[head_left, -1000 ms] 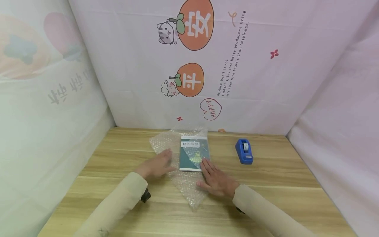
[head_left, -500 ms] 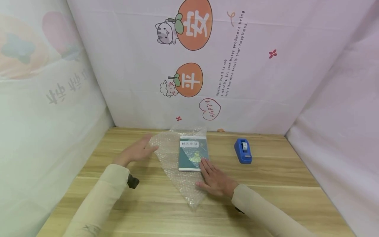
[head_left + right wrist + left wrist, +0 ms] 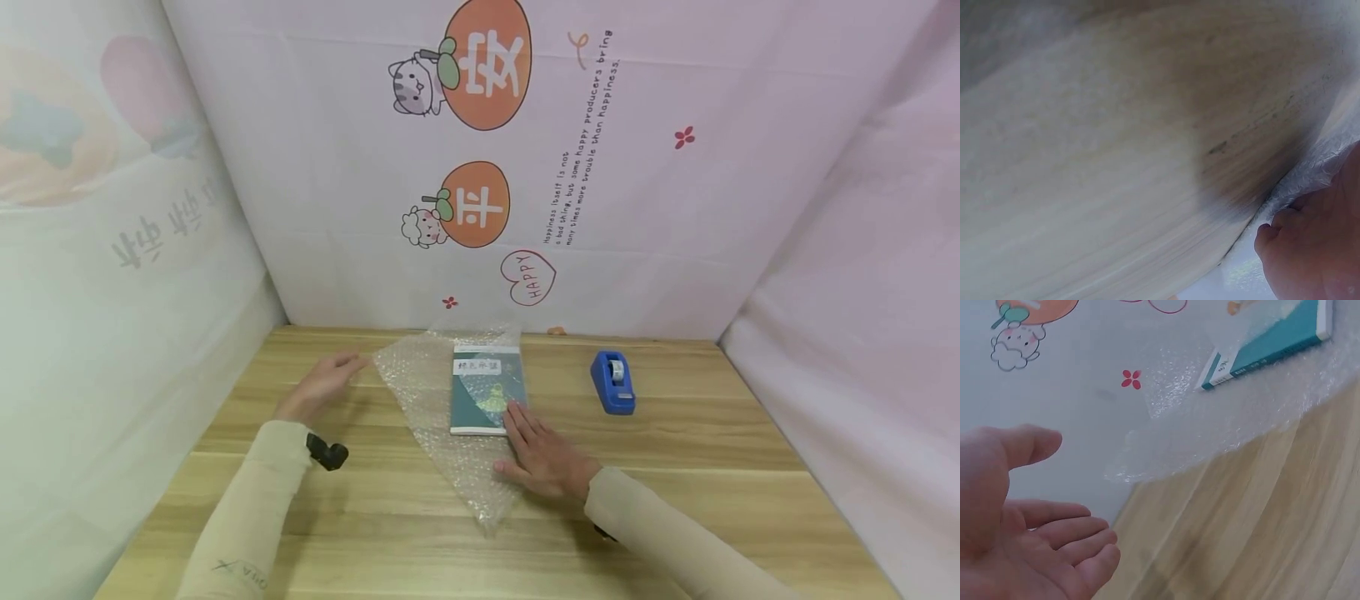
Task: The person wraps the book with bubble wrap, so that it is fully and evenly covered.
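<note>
A green book [image 3: 471, 400] with a white label lies on a sheet of bubble wrap [image 3: 427, 400], and part of the wrap is folded over its right side. My right hand [image 3: 551, 458] rests flat on the wrap at the book's lower right corner, fingers straight. My left hand [image 3: 321, 387] is at the wrap's upper left corner. In the left wrist view that hand [image 3: 1041, 531] has its fingers loosely bent, with a gap between thumb and fingers and nothing held; the wrap [image 3: 1172, 450] lies beyond it. The right wrist view shows part of the right hand [image 3: 1316, 250] against the wrap.
A blue tape dispenser [image 3: 615, 383] stands on the wooden table [image 3: 675, 500] to the right of the book. Printed white cloth [image 3: 337, 167] hangs behind the table, with more cloth along the left and right sides.
My left hand has moved left and away from the book to the wrap's outer left corner. The right hand has stayed on the folded wrap.
</note>
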A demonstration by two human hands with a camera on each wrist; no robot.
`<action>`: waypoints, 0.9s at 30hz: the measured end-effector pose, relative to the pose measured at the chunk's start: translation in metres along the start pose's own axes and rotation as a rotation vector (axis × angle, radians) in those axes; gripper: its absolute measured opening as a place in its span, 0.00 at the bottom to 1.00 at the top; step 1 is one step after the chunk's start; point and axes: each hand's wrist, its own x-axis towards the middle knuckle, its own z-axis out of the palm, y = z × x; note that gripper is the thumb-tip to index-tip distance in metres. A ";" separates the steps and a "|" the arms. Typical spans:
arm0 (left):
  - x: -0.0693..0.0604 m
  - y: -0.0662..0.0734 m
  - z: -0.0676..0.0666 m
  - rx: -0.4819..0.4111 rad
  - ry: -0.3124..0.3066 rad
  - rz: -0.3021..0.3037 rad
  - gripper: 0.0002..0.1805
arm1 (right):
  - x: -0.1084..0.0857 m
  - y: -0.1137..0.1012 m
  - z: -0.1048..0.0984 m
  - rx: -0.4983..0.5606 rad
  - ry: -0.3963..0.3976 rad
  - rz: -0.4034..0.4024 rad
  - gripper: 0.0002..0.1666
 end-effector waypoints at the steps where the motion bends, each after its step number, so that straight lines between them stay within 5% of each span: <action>1: 0.002 -0.004 0.001 -0.067 -0.001 -0.002 0.40 | 0.000 0.000 0.000 -0.001 -0.001 0.002 0.54; 6: 0.012 -0.022 0.010 -0.422 -0.054 0.009 0.34 | 0.000 0.000 -0.001 -0.002 -0.004 0.010 0.54; 10: 0.016 -0.032 0.021 -0.615 -0.090 0.010 0.33 | -0.001 0.001 -0.001 0.000 -0.008 0.012 0.53; 27: 0.038 -0.039 0.061 -0.856 -0.102 0.034 0.31 | -0.001 0.001 0.001 -0.030 -0.014 0.016 0.53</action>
